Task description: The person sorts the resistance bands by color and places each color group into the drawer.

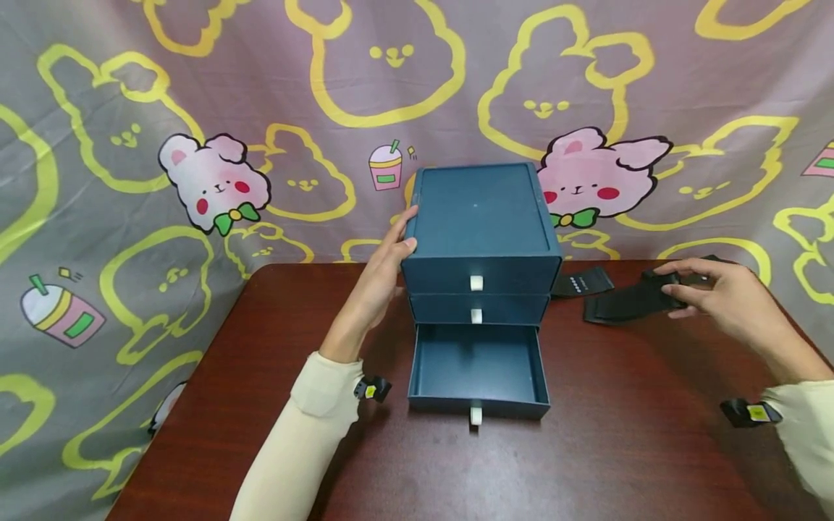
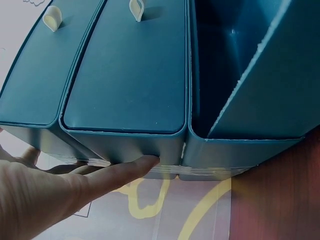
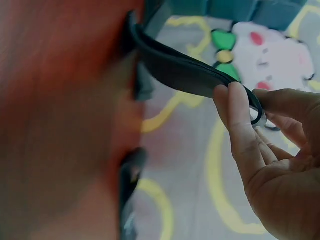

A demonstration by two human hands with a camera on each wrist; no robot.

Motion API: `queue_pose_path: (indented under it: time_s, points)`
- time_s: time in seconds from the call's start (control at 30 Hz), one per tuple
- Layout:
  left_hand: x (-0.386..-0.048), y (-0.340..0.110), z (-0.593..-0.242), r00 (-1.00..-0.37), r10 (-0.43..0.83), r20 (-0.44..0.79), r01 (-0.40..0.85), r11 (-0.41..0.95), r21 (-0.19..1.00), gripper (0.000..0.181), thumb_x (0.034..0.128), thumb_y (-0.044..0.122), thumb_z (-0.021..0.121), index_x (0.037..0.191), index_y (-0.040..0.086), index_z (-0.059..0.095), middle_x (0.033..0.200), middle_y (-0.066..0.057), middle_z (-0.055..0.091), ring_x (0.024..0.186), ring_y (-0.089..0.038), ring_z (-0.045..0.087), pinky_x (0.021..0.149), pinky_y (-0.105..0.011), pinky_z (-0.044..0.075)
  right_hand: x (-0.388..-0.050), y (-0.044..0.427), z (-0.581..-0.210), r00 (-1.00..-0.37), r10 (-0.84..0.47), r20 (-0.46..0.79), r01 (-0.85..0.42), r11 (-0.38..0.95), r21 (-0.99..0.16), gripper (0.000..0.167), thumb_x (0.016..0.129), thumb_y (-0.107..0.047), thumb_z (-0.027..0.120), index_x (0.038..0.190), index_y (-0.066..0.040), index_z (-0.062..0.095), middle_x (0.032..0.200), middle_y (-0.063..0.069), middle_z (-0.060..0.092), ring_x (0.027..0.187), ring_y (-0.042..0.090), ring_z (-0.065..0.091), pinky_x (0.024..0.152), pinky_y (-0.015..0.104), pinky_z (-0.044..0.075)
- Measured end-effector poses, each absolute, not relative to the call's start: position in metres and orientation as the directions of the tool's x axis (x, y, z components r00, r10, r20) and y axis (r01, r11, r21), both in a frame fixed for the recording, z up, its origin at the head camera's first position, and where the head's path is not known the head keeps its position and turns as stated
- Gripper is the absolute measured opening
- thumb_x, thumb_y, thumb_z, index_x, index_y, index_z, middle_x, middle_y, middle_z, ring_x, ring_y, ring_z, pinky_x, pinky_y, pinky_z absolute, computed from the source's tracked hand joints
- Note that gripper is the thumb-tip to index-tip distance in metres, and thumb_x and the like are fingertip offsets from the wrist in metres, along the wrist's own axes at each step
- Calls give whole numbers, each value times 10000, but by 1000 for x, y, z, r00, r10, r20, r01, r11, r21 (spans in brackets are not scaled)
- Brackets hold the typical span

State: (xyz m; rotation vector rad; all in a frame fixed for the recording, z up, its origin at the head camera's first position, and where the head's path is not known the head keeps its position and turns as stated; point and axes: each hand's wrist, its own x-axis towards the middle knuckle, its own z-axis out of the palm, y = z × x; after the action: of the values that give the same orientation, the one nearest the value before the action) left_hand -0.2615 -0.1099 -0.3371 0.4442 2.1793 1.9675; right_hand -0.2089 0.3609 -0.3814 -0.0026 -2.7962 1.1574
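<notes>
A dark blue desk drawer unit (image 1: pixel 482 217) stands on the table, its bottom drawer (image 1: pixel 443 407) pulled out with nothing inside. My left hand (image 1: pixel 378 282) rests against the unit's left side. In the left wrist view its thumb (image 2: pixel 130 172) lies extended along the side wall. At the right, my right hand (image 1: pixel 723 289) pinches one end of a flat, flexible black strip (image 1: pixel 625 304) between thumb and fingers. The right wrist view shows the strip (image 3: pixel 185 72) doubled over in a loop at the fingertips; its exact kind is unclear.
Beside the unit lies a black flat piece (image 1: pixel 589 281) with white print. Another black item (image 3: pixel 131 175) is partly behind the right hand. White pull tabs (image 1: pixel 476 283) mark the drawers. A patterned cloth (image 1: pixel 313 65) hangs behind the brown table (image 1: pixel 274 405).
</notes>
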Motion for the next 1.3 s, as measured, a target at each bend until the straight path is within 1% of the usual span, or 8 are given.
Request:
queue_pose_path:
  time_s: [0.1, 0.17, 0.4, 0.53, 0.67, 0.83, 1.0, 1.3]
  points:
    - [-262, -110, -337, -939, 335, 77, 110, 82, 991, 577, 1068, 411, 440, 1619, 481, 285, 1766, 79, 52, 1590, -323, 150, 1115, -847, 237, -205, 355, -368, -992, 19, 128, -79, 695, -714, 287, 1021, -84, 653, 1273, 53, 638, 1023, -249, 667, 592, 67, 728, 514, 253, 502]
    - [-262, -110, -337, -940, 333, 75, 110, 85, 990, 572, 1069, 417, 439, 1617, 484, 287, 1765, 85, 55, 1590, -317, 152, 1117, -846, 235, -201, 351, -360, -988, 8, 151, -102, 699, -707, 268, 1008, -81, 672, 1252, 26, 649, 919, -343, 640, 579, 63, 725, 506, 252, 466]
    - [-261, -109, -337, -943, 325, 70, 107, 95, 990, 563, 1067, 432, 444, 1608, 498, 300, 1762, 94, 70, 1584, -308, 171, 1116, -844, 242, -180, 331, -328, -971, -36, 235, -192, 700, -688, 245, 957, -30, 721, 1198, -72, 714, 888, -354, 647, 558, 67, 711, 603, 137, 452]
    - [-260, -110, -337, -939, 333, 81, 118, 92, 989, 568, 1071, 417, 434, 1615, 491, 289, 1762, 91, 70, 1584, -322, 171, 1106, -848, 250, -163, 316, -312, -960, -61, 274, -245, 661, -709, 284, 936, 0, 741, 1176, -151, 733, 935, -268, 659, 549, 98, 697, 593, 139, 466]
    - [-260, -110, -337, -940, 330, 86, 122, 88, 989, 567, 1072, 414, 430, 1617, 488, 288, 1762, 90, 71, 1580, -335, 180, 1100, -849, 259, -149, 298, -300, -949, -100, 300, -287, 670, -685, 281, 940, -3, 742, 1189, -133, 718, 928, -145, 627, 552, 120, 680, 557, 177, 490]
    - [-259, -110, -336, -943, 325, 77, 114, 97, 989, 558, 1074, 424, 440, 1607, 505, 297, 1758, 109, 85, 1589, -310, 173, 1116, -841, 246, -137, 272, -290, -946, -170, 277, -317, 668, -673, 310, 947, -28, 745, 1233, -140, 704, 929, -64, 671, 578, 161, 682, 606, 173, 535]
    - [-259, -110, -336, -943, 325, 76, 113, 98, 989, 558, 1073, 425, 440, 1607, 503, 298, 1760, 99, 82, 1586, -310, 178, 1116, -838, 252, -130, 239, -286, -922, -255, 291, -387, 625, -678, 355, 922, -50, 782, 1232, -208, 714, 977, -26, 751, 597, 143, 698, 644, 166, 541]
    - [-259, -110, -336, -942, 325, 85, 122, 96, 988, 555, 1077, 422, 433, 1610, 498, 298, 1764, 75, 80, 1585, -318, 178, 1110, -838, 262, -133, 172, -297, -856, -389, 341, -509, 513, -691, 303, 909, -36, 787, 1184, -159, 754, 1038, -18, 695, 701, 89, 614, 611, 249, 567]
